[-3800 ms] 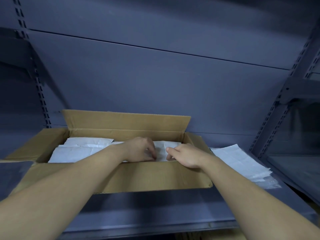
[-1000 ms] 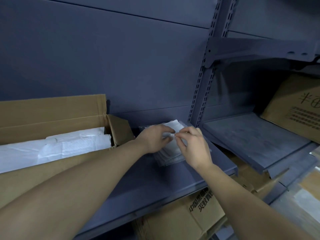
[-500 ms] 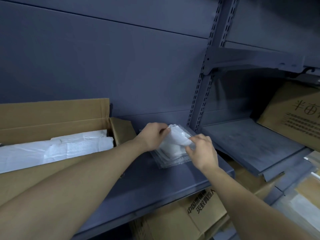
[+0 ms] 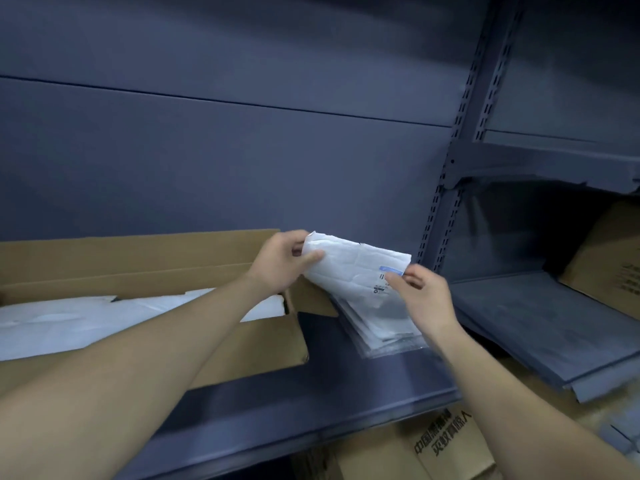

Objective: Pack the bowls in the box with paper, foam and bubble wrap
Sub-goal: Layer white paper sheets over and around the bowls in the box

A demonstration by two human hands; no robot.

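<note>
An open cardboard box [image 4: 249,344] is set on the grey shelf [image 4: 311,403], at the left, with its flaps [image 4: 138,251] raised. It is filled to near the rim with white packing paper [image 4: 69,323]; whatever lies under that paper is hidden.

Just right of the box, a white sheet [image 4: 353,268] is held up above the shelf. Its left edge is pinched by the left hand [image 4: 280,265], and its right edge is pinched by the right hand [image 4: 426,299]. A small blue label [image 4: 391,269] and some dark print are seen on the sheet, too blurred to be read.

Beneath it, a stack of sheets in clear plastic [image 4: 384,336] is laid flat on the shelf.

A carton [image 4: 443,445] under the shelf is printed with black Chinese characters. Faint print is also carried by another carton [image 4: 606,265] at the far right.
</note>
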